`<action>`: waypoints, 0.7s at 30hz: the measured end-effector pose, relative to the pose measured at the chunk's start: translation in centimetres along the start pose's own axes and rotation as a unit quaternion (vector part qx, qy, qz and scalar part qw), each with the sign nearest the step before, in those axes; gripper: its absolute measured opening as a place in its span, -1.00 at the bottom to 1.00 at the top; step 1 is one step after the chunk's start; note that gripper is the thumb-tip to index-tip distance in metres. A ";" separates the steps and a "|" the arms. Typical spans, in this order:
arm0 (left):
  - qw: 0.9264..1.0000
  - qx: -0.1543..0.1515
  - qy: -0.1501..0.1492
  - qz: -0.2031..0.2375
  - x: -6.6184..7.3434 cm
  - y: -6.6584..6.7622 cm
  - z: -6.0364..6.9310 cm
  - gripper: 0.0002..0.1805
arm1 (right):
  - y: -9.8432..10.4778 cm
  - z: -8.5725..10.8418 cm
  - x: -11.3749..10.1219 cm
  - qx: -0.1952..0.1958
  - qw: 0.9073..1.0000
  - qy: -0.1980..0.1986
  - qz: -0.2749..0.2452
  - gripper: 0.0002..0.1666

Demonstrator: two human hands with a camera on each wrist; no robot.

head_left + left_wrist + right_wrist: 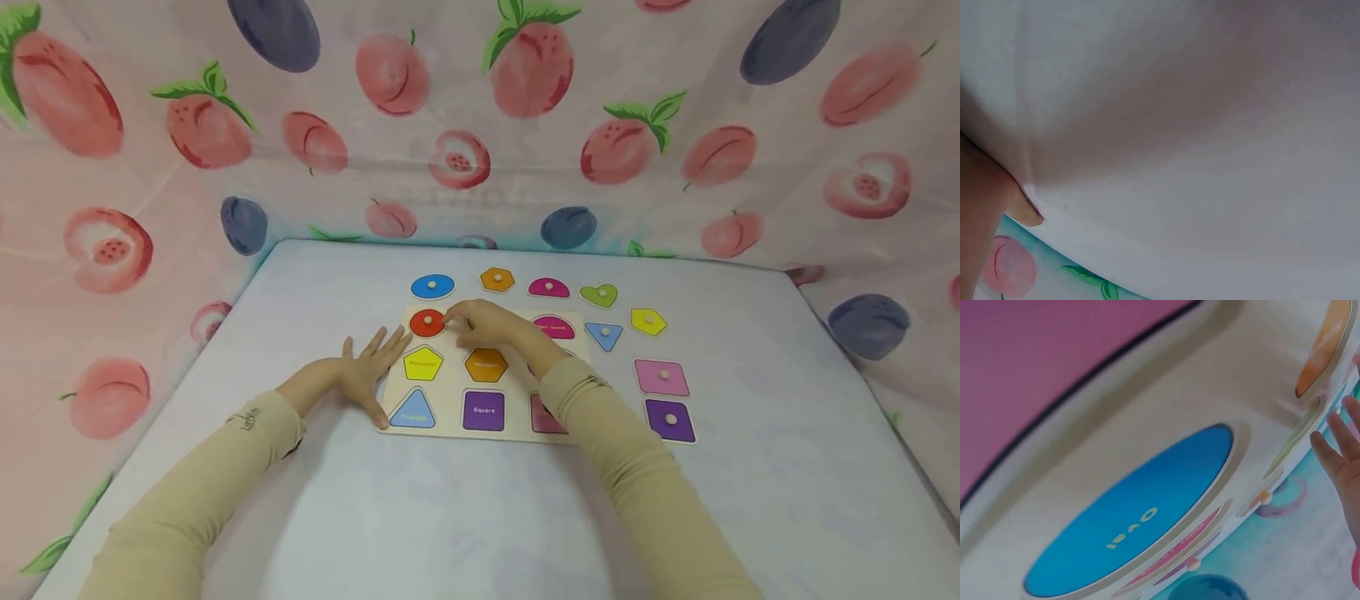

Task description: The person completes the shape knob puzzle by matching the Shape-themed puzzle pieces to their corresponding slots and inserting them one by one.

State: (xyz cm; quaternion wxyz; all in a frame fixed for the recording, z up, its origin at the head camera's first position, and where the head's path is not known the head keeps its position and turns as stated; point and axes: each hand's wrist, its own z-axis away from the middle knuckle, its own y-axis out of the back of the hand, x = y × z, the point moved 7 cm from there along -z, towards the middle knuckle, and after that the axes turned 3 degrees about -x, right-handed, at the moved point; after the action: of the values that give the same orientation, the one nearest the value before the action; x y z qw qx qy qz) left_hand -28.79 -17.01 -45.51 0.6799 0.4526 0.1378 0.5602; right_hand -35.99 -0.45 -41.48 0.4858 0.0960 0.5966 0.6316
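Note:
A pale shape-puzzle board (448,398) lies on the table in the head view. In its far left spot sits a red round piece (421,327) with a knob on top. My right hand (486,323) is over the board, its index fingertip at the right edge of the red piece; the knob stays uncovered. In the right wrist view, spread fingers (1333,456) show beyond the blue oval recess (1132,515). My left hand (362,375) spreads its fingers along the board's left edge, thumb at the near left corner. The right forearm hides part of the board.
Knobbed pieces lie around the board: a blue oval (420,287), an orange hexagon (489,282), a magenta half round (538,290), a green heart (592,295), a blue triangle (597,337), a yellow pentagon (640,323), a pink rectangle (648,379) and a purple square (681,432). Fruit-patterned cloth (525,183) borders the table.

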 end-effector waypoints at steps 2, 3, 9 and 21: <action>1.000 0.001 -0.001 0.001 0.0 0.1 0.1 0.57 | 0.1 0.1 0.1 0.002 1.000 0.000 0.001 -0.49; 1.000 0.001 -0.001 0.001 0.0 0.1 0.1 0.57 | 0.2 0.2 0.3 0.003 1.000 0.001 0.001 -0.49; 1.000 0.002 -0.003 0.010 0.1 -0.2 0.1 0.58 | 0.4 1.1 1.3 0.008 1.000 -0.001 -0.010 -0.54; 1.000 0.002 -0.007 0.015 0.3 0.1 0.4 0.57 | 1.8 3.6 4.3 0.041 0.999 -0.020 -0.017 -0.58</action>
State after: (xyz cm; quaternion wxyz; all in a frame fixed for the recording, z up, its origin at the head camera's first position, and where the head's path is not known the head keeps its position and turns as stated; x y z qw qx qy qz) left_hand -28.48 -16.96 -45.12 0.6718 0.4602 0.1273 0.5663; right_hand -36.55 5.35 -40.98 0.5041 0.1187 0.6133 0.5964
